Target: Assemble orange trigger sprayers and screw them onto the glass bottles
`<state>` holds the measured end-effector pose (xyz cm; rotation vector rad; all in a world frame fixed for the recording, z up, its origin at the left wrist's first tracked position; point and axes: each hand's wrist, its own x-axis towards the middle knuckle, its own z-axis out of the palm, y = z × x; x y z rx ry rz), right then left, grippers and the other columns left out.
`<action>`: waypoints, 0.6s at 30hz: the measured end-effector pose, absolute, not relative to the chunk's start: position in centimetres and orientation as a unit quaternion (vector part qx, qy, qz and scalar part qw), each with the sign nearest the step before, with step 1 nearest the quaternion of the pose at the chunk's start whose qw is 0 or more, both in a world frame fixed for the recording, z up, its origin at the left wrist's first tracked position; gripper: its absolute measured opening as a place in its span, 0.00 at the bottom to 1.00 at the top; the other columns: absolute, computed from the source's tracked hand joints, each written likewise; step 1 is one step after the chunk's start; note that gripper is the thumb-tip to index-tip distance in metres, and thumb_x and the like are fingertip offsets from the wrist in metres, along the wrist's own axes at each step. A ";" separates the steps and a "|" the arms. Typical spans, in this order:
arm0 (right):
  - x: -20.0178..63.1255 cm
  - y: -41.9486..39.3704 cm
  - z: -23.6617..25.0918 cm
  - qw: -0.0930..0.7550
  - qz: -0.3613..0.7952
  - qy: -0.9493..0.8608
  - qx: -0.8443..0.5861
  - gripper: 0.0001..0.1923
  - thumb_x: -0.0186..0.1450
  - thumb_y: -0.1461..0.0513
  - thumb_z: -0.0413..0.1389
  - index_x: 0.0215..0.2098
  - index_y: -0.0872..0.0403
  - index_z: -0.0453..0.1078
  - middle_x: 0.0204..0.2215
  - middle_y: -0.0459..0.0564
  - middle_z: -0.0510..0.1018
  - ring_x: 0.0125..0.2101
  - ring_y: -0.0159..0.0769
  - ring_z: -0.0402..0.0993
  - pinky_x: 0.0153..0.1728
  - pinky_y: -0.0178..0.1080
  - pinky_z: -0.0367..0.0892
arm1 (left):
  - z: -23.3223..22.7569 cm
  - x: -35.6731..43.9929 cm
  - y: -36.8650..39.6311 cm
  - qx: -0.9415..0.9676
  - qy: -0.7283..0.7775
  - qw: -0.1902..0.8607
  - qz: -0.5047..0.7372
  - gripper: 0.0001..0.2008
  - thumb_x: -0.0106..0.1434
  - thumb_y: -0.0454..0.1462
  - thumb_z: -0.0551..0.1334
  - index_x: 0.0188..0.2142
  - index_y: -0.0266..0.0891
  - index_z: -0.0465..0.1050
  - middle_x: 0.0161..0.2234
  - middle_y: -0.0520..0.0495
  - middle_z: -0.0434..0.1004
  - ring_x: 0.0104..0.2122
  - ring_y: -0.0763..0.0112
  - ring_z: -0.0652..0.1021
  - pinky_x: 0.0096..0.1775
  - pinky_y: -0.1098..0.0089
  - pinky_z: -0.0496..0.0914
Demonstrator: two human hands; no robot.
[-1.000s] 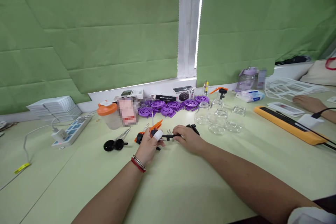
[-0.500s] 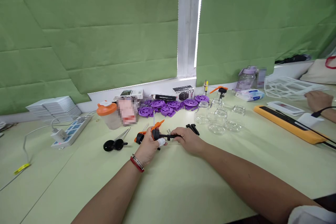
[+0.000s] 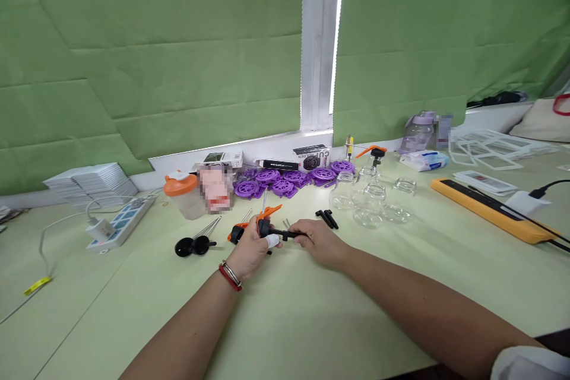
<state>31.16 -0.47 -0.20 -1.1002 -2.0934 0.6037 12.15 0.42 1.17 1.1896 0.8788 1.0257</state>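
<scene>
Holding a black-and-orange sprayer head (image 3: 267, 227) just above the bench (image 3: 285, 309), the left hand (image 3: 250, 249) is closing its grip around the body, hiding most of it. The right hand (image 3: 321, 242) is pinching the black stem end; its fingertips are hard to make out. Glass jars (image 3: 373, 200) are standing well right of the sprayer head.

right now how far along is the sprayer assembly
Done: one orange-trigger pump stands on a jar at the back. In hand: the left hand grips an orange-and-black sprayer head while the right hand holds its black stem. Left: four open glass jars and loose black parts.
</scene>
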 end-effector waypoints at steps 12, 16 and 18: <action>30.8 -1.1 -0.8 0.314 0.235 -0.837 -0.381 0.26 0.63 0.70 0.47 0.58 0.50 0.61 0.38 0.51 0.73 0.37 0.35 0.67 0.41 0.39 0.63 | 1.2 12.1 0.2 0.531 0.395 0.615 0.429 0.30 0.46 0.29 0.65 0.47 0.44 0.55 0.37 0.52 0.64 0.30 0.77 0.71 0.32 0.72 0.67; 30.6 -1.4 -0.6 0.309 0.244 -0.842 -0.368 0.26 0.63 0.70 0.46 0.59 0.49 0.62 0.37 0.51 0.72 0.38 0.36 0.67 0.42 0.40 0.63 | 0.9 12.2 0.0 0.554 0.429 0.538 0.469 0.31 0.48 0.28 0.63 0.48 0.46 0.52 0.44 0.48 0.65 0.38 0.72 0.72 0.34 0.72 0.68; 30.3 -1.6 -0.5 0.330 0.253 -0.834 -0.362 0.25 0.64 0.70 0.46 0.58 0.50 0.62 0.35 0.50 0.72 0.36 0.35 0.67 0.41 0.40 0.63 | 1.0 12.5 -0.3 0.567 0.427 0.493 0.503 0.29 0.48 0.28 0.63 0.46 0.45 0.52 0.49 0.45 0.63 0.44 0.70 0.71 0.38 0.71 0.68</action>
